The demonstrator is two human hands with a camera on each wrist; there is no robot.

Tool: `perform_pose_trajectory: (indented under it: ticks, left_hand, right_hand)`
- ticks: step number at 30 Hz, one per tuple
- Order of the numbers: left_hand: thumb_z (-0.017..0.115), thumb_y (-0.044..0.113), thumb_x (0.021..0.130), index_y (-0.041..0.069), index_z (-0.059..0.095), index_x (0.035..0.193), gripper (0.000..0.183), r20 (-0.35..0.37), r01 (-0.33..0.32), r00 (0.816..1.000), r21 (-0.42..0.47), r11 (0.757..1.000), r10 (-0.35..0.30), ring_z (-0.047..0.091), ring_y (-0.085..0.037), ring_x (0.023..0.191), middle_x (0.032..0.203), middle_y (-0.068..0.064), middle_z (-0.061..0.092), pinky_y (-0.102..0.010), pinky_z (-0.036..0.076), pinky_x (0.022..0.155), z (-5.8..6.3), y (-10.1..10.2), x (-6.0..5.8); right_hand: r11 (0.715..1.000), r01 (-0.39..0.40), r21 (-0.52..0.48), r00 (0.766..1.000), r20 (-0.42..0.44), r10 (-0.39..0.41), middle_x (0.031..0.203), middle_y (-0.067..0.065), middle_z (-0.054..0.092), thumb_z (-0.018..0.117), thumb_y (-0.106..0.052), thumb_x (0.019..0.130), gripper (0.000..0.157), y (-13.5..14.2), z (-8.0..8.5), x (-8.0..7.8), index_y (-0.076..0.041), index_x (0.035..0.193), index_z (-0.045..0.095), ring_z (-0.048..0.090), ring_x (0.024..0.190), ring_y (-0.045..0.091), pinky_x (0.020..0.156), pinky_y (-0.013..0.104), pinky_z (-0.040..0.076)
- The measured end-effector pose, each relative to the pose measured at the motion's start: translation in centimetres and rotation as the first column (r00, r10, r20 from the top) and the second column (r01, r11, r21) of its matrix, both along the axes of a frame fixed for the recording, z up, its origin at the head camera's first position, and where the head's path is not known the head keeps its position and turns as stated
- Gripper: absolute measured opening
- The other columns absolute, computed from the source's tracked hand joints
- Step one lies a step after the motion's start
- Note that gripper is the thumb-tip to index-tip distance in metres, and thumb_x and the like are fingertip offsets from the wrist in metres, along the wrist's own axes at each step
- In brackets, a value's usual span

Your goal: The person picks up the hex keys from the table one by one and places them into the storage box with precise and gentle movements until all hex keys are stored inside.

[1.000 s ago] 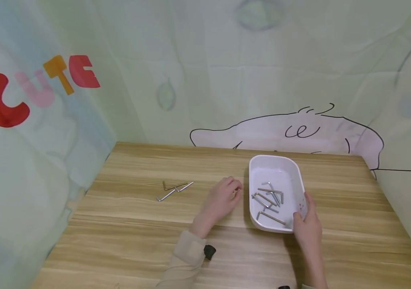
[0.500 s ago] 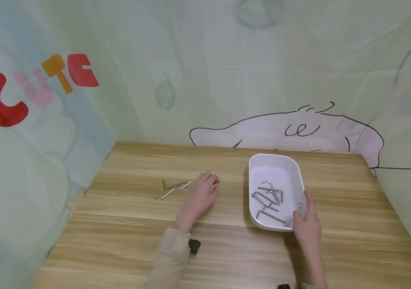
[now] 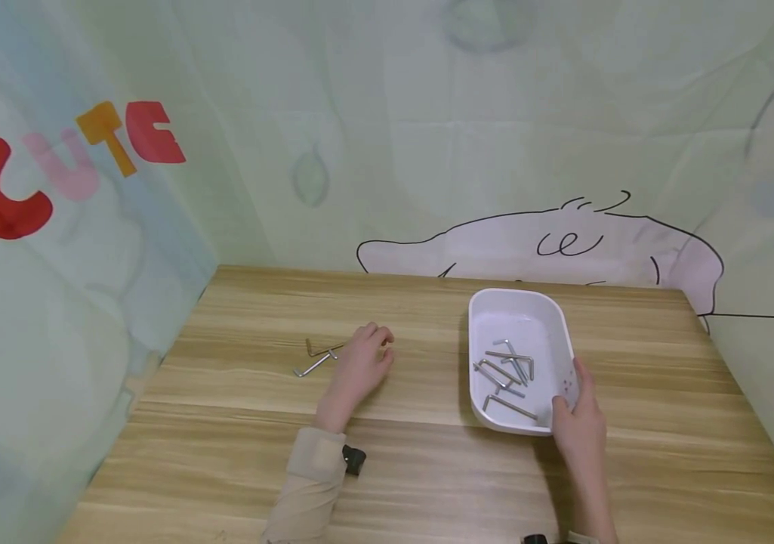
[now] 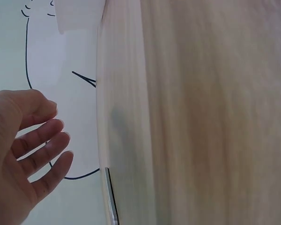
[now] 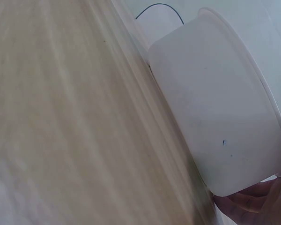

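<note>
My left hand [image 3: 357, 366] hovers over the left half of the table beside a small group of L-shaped metal rods [image 3: 315, 365], one silver and one brass-coloured; part of a further silver rod is hidden behind the hand. In the left wrist view the fingers [image 4: 47, 147] are loosely bent with nothing between them, and a rod [image 4: 111, 197] lies on the wood below. My right hand [image 3: 580, 431] grips the near right corner of a white plastic box [image 3: 522, 302], thumb over the rim. Inside it lie several L-shaped rods [image 3: 510, 408], silver and brownish.
The wood-grain table [image 3: 427, 483] ends at the back against a pale green printed cloth [image 3: 393, 151] with a cartoon figure. Another cloth side on the left carries big coloured letters [image 3: 2, 189]. A small black device [image 3: 354, 459] sits at the left cuff.
My left hand has moved left, from beside the white box to the loose rods, partly covering one. The right hand keeps its hold on the box, which stays in place.
</note>
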State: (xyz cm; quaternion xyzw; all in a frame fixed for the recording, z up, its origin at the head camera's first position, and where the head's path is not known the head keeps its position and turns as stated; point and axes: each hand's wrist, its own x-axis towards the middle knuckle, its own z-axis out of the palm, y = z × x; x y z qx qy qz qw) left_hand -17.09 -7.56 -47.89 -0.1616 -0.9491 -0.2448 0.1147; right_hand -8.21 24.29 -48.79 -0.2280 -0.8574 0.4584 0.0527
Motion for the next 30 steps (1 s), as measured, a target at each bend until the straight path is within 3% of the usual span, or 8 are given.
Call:
perform_pose_trajectory:
  ticks: [15, 30]
  left_hand:
    - [0.066, 0.01, 0.083, 0.007, 0.065, 0.095, 0.013, 0.027, -0.058, 0.998, -0.035, 0.998, 0.059, 0.056, -0.019, 0.081, 0.09, -0.005, 0.062, -0.032, 0.05, 0.066, -0.8, -2.2, -0.6]
    - [0.068, 0.01, 0.083, 0.006, 0.065, 0.093, 0.012, 0.054, -0.116, 0.991, -0.06, 0.991, 0.119, 0.058, -0.023, 0.082, 0.089, -0.007, 0.062, -0.035, 0.05, 0.066, -0.9, -3.5, -1.1]
  right_hand:
    - [1.0, 0.0, 0.005, 1.0, -0.005, 0.0, 0.153, 0.026, 0.029, 0.042, -0.008, 0.091, 0.07, 0.0, 0.0, 0.0, -0.022, 0.154, 0.016, 0.028, 0.139, 0.049, 0.111, 0.064, 0.023]
    - [1.0, -0.001, 0.014, 1.0, -0.023, 0.001, 0.151, 0.03, 0.031, 0.043, -0.008, 0.091, 0.07, 0.0, -0.1, 0.1, -0.021, 0.154, 0.017, 0.03, 0.137, 0.051, 0.11, 0.064, 0.024]
